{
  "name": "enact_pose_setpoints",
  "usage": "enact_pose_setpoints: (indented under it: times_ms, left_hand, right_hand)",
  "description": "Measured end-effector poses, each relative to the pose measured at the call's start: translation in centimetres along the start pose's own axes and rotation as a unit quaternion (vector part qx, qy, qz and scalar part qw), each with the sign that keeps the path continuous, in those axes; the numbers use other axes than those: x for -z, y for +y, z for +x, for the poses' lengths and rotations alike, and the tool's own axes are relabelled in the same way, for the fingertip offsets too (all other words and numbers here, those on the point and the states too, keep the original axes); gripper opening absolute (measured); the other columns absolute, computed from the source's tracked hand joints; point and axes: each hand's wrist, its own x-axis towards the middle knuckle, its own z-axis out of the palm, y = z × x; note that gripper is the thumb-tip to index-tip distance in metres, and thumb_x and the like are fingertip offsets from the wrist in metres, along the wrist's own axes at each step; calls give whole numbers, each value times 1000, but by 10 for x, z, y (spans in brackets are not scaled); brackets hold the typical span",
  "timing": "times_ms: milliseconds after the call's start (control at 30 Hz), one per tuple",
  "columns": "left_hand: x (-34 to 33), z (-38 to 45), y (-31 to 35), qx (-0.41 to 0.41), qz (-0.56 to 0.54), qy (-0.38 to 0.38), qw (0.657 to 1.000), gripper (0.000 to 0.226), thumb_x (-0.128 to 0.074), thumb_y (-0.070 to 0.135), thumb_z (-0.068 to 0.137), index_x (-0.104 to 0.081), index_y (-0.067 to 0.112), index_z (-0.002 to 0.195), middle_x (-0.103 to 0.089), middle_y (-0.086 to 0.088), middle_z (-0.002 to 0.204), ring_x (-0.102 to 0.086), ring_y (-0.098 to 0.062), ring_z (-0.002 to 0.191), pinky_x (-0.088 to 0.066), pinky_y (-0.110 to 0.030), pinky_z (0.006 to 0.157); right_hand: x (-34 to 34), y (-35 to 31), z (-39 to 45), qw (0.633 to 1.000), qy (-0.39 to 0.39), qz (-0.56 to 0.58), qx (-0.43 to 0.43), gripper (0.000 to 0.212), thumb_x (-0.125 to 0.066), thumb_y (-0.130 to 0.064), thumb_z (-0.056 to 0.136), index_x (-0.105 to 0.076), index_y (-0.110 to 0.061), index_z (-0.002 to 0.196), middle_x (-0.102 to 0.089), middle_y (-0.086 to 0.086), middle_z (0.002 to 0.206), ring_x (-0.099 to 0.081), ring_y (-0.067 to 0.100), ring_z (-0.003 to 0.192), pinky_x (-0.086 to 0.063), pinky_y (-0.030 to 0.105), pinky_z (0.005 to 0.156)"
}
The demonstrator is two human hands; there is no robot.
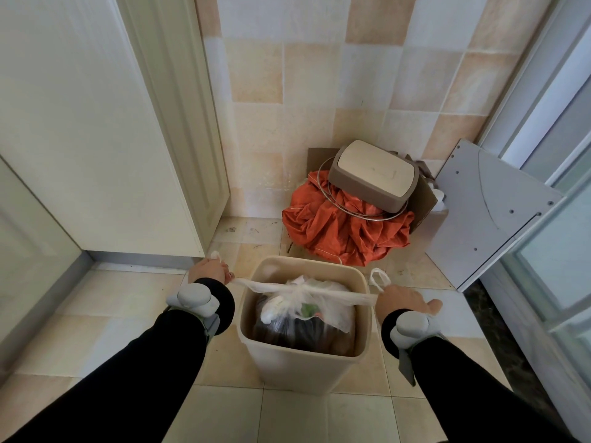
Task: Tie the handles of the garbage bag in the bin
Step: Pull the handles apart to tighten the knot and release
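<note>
Translucent white plastic garbage bag (307,310), full of dark waste with a few pale and green scraps near the top, sat inside a beige rectangular plastic bin (289,362) on the tiled floor (121,302). Its two handles were crossed over the middle of the bag and drawn out taut to either side, above the bin's rim. The left hand (208,271) was closed around the left handle (252,284), whose end poked out past the knuckles. The right hand (401,298) was closed around the right handle (355,298), with a loop of it standing free above the fist. Both hands were held just outside the bin, one on each side. Each wrist bore a grey strapped device over a black sleeve. Behind the bin, against the tiled wall, lay a crumpled orange cloth (345,228) with a brown and cream bin lid (374,177) resting on top of it, and a thin metal ring around the lid's base. A grey panel (492,215) leaned at the right, and a pale cabinet door (96,123) stood at the left.
</note>
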Motion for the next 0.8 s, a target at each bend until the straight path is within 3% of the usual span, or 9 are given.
enact_pose_setpoints:
  times_ms: [100, 267, 433, 533, 600, 700, 800]
  left_hand:
    - [0, 0, 0, -7, 4, 1, 1000, 36, -30, 7, 96, -36, 13, 62, -41, -7, 63, -41, -18, 54, -38, -12, 30]
    - [2, 1, -3, 8, -15, 8, 1000, 35, -30, 5, 96, -37, 13, 63, -41, -7, 64, -41, -16, 55, -37, -9, 28]
    - [4, 2, -5, 41, -32, 9, 999, 34, -31, 6, 96, -39, 15, 64, -44, -4, 63, -43, -13, 54, -41, -18, 44]
    - [1, 2, -3, 49, -88, 2, 995, 32, -30, 6, 97, -38, 10, 65, -47, -3, 42, -42, -8, 30, -37, -17, 34]
    - [0, 1, -7, 48, -102, 15, 994, 34, -33, 10, 97, -40, 8, 64, -45, -7, 48, -33, -5, 18, -34, -14, 30]
    - [-2, 0, -16, 17, -63, 30, 997, 36, -38, 14, 96, -45, 7, 61, -42, -9, 59, -35, -3, 18, -37, -26, 46]
    - [-1, 1, -18, 0, -61, 31, 998, 36, -42, 17, 95, -47, 6, 61, -45, -10, 59, -37, -4, 18, -37, -29, 51]
  right_hand:
    - [-2, 1, 2, 1000, -3, 20, -3, 28, -34, -12, 83, -60, -24, 86, -65, 2, 99, -55, 26, 106, -25, 54, 104]
    - [-8, 3, 8, 999, 22, 26, -13, 25, -34, -11, 80, -45, -24, 62, -58, -3, 80, -53, 23, 96, -26, 50, 95]
    - [-11, 1, 9, 1000, 17, 1, -2, 21, -35, -13, 75, -43, -24, 59, -50, -6, 67, -53, 20, 87, -24, 42, 82]
    - [-8, 3, 8, 1000, 16, 11, 5, 24, -33, -15, 78, -43, -24, 59, -44, -8, 61, -47, 17, 75, -25, 40, 83]
    - [-6, 4, 7, 1000, 12, 17, 5, 25, -33, -15, 80, -43, -25, 59, -47, -8, 64, -47, 18, 77, -25, 40, 83]
    - [-3, 4, 5, 1000, 10, 26, -1, 26, -33, -15, 81, -44, -24, 60, -51, -6, 67, -51, 19, 80, -26, 40, 85]
    - [1, 5, 5, 998, -13, 55, -11, 28, -31, -11, 82, -42, -23, 59, -44, -6, 62, -46, 19, 74, -29, 46, 95]
